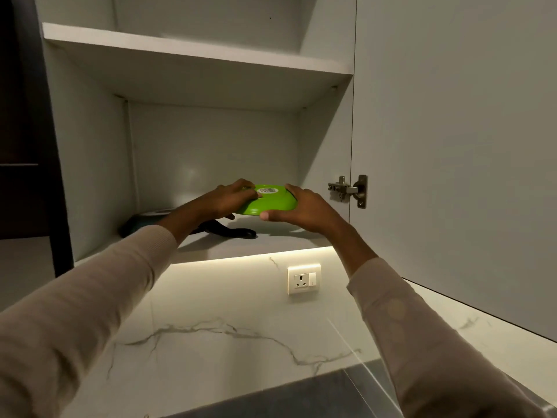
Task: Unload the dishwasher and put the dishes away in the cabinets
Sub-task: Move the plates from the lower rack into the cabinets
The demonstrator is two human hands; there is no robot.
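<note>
A green plate (271, 203), upside down with a white sticker on its base, is held just above the lower shelf (247, 247) of the open wall cabinet. My left hand (229, 199) grips its left rim and my right hand (298, 208) grips its right rim, thumb underneath. Both arms in beige sleeves reach up into the cabinet. The plate's underside toward the shelf is hidden.
A dark pan with a black handle (232, 232) lies on the shelf's left, under my left wrist. The upper shelf (196, 52) is bare. The cabinet door (452, 146) stands open at right on a metal hinge (349, 190). A wall socket (303, 279) sits on the marble backsplash below.
</note>
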